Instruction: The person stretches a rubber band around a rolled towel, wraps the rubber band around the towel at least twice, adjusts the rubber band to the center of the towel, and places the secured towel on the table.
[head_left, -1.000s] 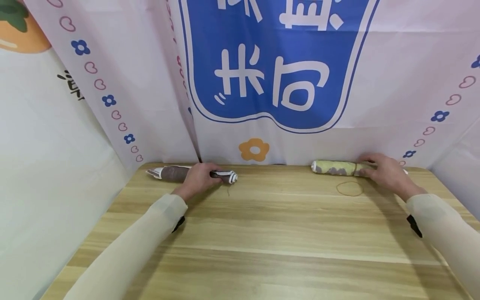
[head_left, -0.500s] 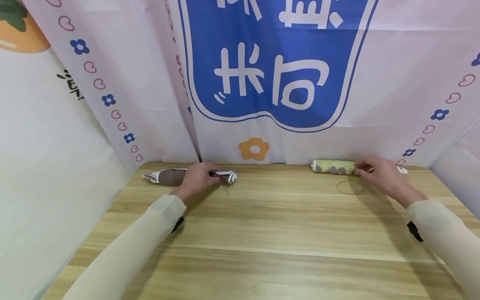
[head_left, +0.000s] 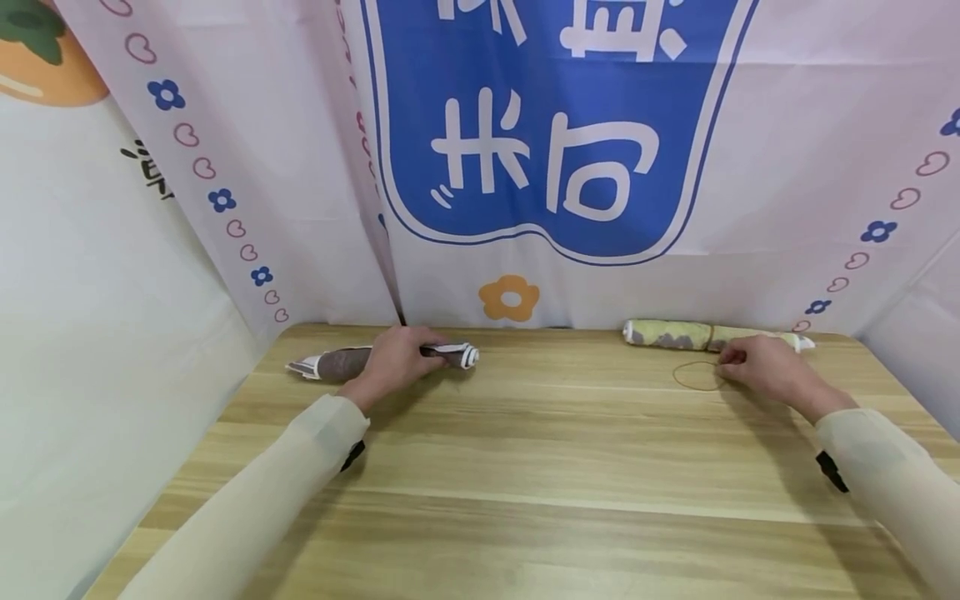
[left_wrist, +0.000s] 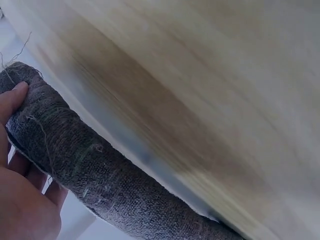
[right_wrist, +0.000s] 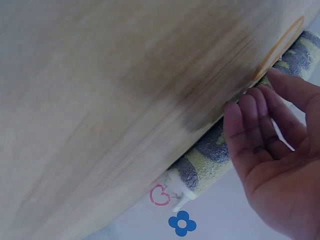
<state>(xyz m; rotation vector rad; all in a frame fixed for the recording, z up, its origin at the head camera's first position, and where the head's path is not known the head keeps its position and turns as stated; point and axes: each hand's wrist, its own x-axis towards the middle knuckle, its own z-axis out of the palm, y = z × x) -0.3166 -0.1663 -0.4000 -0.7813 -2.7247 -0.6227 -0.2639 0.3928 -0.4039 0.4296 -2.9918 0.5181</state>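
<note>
My left hand [head_left: 396,357] grips a rolled dark grey-brown towel [head_left: 343,362] near its right part, at the back left of the table. White edging spirals at the roll's end. In the left wrist view, the thumb lies on top of the towel roll [left_wrist: 115,175], fingers beneath, and loose threads hang from it. Just in front of a rolled yellow-and-grey towel [head_left: 667,334], my right hand [head_left: 768,367] pinches the right edge of a thin tan rubber band [head_left: 693,388] lying on the wood. Another rubber band [head_left: 710,337] encircles that yellow-and-grey roll.
The wood-grain table [head_left: 525,483] meets a hanging printed cloth [head_left: 442,283] along its back edge. White cloth [head_left: 112,333] also hangs at the left side. The yellow-and-grey roll lies right along the back edge.
My right hand has left the yellow-and-grey towel roll and come forward to the loose rubber band. My left hand stays on the dark towel, whose left end has tipped slightly toward me.
</note>
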